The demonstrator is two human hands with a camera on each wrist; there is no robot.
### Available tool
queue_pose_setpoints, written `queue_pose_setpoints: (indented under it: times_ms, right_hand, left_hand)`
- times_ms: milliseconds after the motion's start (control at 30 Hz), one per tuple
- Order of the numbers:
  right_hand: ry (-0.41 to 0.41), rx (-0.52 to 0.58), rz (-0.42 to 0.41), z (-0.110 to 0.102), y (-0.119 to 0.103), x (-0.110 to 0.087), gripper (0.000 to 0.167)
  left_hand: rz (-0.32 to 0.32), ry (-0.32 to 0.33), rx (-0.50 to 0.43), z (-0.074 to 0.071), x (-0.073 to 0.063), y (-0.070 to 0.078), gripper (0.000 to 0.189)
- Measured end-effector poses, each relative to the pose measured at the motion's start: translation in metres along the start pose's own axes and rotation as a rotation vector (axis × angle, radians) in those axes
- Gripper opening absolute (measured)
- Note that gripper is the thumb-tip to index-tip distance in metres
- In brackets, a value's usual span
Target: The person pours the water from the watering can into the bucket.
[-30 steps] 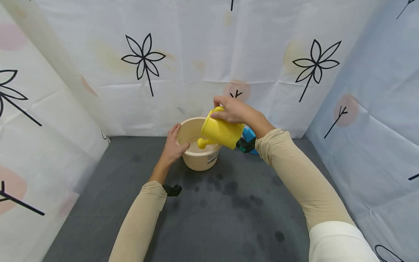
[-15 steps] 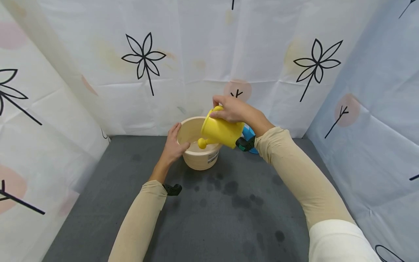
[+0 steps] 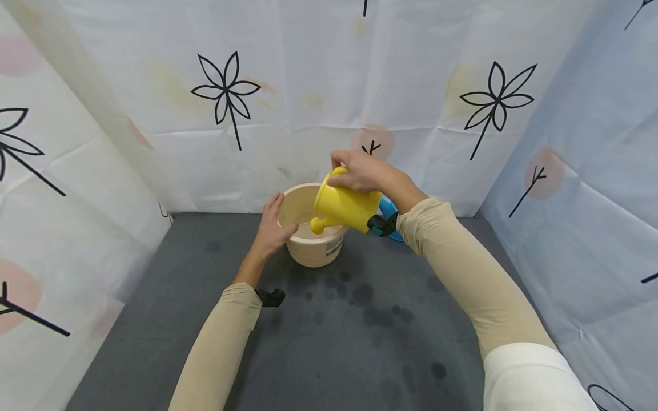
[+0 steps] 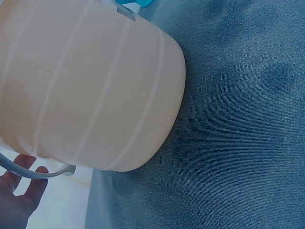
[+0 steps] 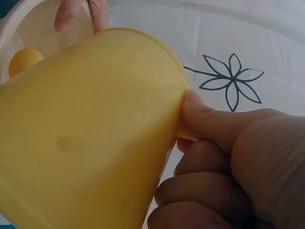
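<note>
A cream plastic bucket [image 3: 312, 254] stands on the dark floor covering, a label on its side. My left hand [image 3: 271, 228] grips its left rim, thumb over the near edge. In the left wrist view, those fingers lie by the bucket's curved handle [image 4: 33, 172]. Tipped toward the bucket is a yellow watering can [image 3: 349, 206], which my right hand [image 3: 358, 171] holds by the top. Its round spout head [image 3: 317, 225] points down over the bucket's opening. In the right wrist view, my thumb presses near the can's rim while the other fingers curl below. No water stream shows.
Partly hidden behind the can and right wrist is a blue object [image 3: 388, 208] on the floor covering. Dark wet-looking spots [image 3: 362, 294] mark the grey surface in front of the bucket. Printed white cloth walls [image 3: 308, 85] enclose the back and sides.
My right hand and the tilted watering can have shifted very slightly left. The left hand and the bucket stay in place.
</note>
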State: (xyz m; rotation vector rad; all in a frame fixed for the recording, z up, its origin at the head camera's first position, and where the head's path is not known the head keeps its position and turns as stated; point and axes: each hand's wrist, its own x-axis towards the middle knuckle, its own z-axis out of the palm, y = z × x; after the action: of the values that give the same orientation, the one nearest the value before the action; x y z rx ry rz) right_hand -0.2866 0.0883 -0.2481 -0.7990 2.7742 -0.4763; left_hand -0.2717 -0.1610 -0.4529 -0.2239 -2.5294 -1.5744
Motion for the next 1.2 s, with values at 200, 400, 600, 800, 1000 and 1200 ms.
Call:
queue_pose_setpoints:
  times_ms: [200, 400, 600, 800, 1000, 1200]
  right_hand:
    - [-0.02, -0.009, 0.009, -0.0001, -0.002, 0.0022, 0.027]
    - [-0.025, -0.012, 0.018, -0.0001, -0.0029, 0.0032, 0.027]
    - [-0.026, -0.01, 0.019, -0.0005, -0.0027, 0.0034, 0.027]
    - [-0.039, -0.009, 0.025, -0.0006, -0.0035, 0.0047, 0.027]
    - [-0.045, -0.02, 0.03, -0.0011, -0.0063, 0.0043, 0.027]
    - [-0.047, -0.034, 0.031, -0.0015, -0.008, 0.0046, 0.027]
  left_hand:
    - [-0.009, -0.001, -0.009, 0.0008, -0.0008, 0.0003, 0.091]
    - [-0.007, 0.002, -0.009, 0.0005, 0.0003, 0.0008, 0.091]
    - [-0.003, 0.005, -0.011, -0.0001, 0.0009, 0.0005, 0.091]
    - [-0.004, 0.006, 0.0, 0.0009, -0.0002, 0.0004, 0.092]
    - [-0.002, 0.004, 0.007, 0.0011, -0.0005, -0.0017, 0.091]
    - [-0.004, 0.002, -0.001, 0.0006, -0.0007, -0.0016, 0.091]
